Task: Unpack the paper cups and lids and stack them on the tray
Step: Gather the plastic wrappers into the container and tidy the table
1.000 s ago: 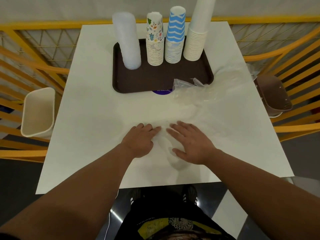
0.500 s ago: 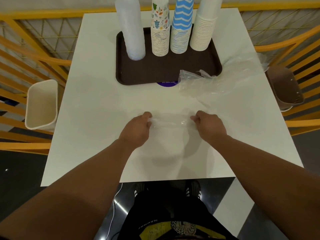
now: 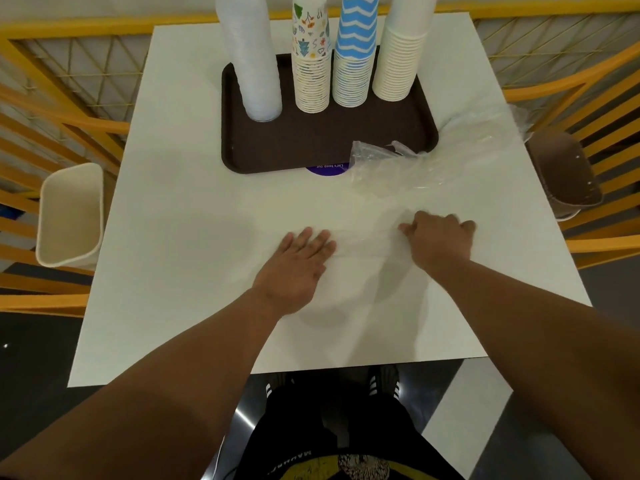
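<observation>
A: Nearest us, both hands are down on the white table (image 3: pixel 180 237), working a flat clear wrapper (image 3: pixel 367 242) between them. The left hand (image 3: pixel 298 268) lies palm down, fingers spread wide and flat, pinning one end.

B: And the right hand (image 3: pixel 438 239)?

A: Curled, fingers bunched tight on the film's other end. I'd call that a pinch on the wrapper, though the film is so sheer I can't see the exact contact. My read: one hand anchors, the other gathers or smooths the empty packaging.

B: So the cups are out already?

A: Looks that way. Just beyond the hands, a crumpled clear bag (image 3: pixel 408 168) lies with its edge over the near right corner of the brown tray (image 3: pixel 311 147). Farther back on the tray, four tall columns stand upright in a row: the lid stack (image 3: pixel 254 60) at left, then the patterned cups (image 3: pixel 310 64), the blue zigzag cups (image 3: pixel 353 57) and the plain white cups (image 3: pixel 398 53).

B: Why lined along the back?

A: Probably to keep them steady and the front free.
</observation>
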Action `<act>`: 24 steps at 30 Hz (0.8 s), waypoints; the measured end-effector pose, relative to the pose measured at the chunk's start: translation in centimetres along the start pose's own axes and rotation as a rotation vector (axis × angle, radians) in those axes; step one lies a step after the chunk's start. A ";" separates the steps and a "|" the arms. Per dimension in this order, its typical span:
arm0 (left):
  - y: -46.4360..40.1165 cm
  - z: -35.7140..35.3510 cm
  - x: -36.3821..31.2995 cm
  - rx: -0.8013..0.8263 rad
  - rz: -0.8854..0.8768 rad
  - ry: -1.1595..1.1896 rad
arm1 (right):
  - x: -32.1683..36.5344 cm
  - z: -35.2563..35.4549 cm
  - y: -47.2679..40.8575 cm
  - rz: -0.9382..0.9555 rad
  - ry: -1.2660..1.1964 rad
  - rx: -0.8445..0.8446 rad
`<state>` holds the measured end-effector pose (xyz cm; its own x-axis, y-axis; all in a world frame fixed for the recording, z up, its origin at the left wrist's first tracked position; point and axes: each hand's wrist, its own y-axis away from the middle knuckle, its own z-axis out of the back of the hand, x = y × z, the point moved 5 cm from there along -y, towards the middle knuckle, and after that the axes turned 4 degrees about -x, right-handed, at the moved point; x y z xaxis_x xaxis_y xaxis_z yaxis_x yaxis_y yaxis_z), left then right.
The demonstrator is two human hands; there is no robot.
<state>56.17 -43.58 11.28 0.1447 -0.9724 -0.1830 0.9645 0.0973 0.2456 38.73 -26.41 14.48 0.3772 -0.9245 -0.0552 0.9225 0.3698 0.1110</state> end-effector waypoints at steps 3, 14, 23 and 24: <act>0.0 0.2 -0.3 0.008 0.017 0.017 | -1.0 2.0 -0.3 -0.170 -0.123 -0.271; 0.0 0.1 -0.2 -0.004 0.013 0.043 | 3.8 -4.4 5.4 0.474 -0.218 0.095; 0.1 0.0 -0.1 -0.028 -0.006 0.062 | -2.7 -2.3 2.6 -0.001 -0.136 -0.098; 0.1 0.0 -0.1 -0.025 -0.006 0.056 | -3.3 -2.1 2.6 -0.114 -0.152 -0.103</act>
<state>56.24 -43.50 11.27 0.1502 -0.9596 -0.2379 0.9705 0.0971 0.2208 40.06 -22.24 12.91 0.2604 -0.9613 0.0899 0.9649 0.2623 0.0099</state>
